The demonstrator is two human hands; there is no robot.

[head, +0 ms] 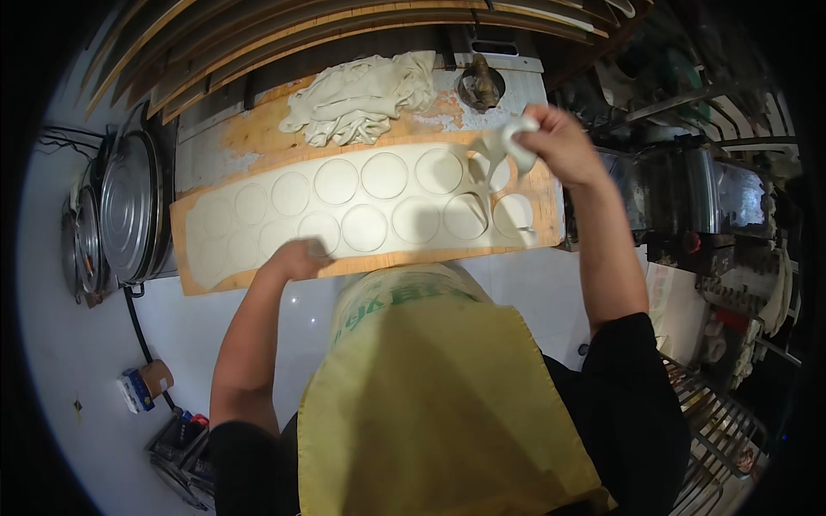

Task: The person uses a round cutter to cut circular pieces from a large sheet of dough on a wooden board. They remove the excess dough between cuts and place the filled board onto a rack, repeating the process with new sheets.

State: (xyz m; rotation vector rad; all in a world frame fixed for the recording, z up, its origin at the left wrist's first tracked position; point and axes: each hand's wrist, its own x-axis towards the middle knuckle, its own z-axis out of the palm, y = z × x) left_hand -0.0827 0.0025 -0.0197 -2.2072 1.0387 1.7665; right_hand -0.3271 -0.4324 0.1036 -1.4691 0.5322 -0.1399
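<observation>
A long sheet of rolled dough (401, 209) lies before me on a wooden board (542, 219). Two rows of round cuts run along it. My right hand (561, 145) is raised over the board's right end, gripping a strip of scrap dough (500, 145). That strip hangs from my fingers and still joins the sheet, pulled up from around the end circles. A dough round (513, 216) shows at the lower right of the board. At the near edge of the board is my left hand (297, 259), blurred, beside a round in the front row; its fingers are unclear.
Behind the board sits a heap of crumpled dough (364, 97). A dark round container (483, 87) with a thick object in it stands at the back right. Stacked boards (258, 64) overhang the far side. Large metal lids (132, 200) lean at the left.
</observation>
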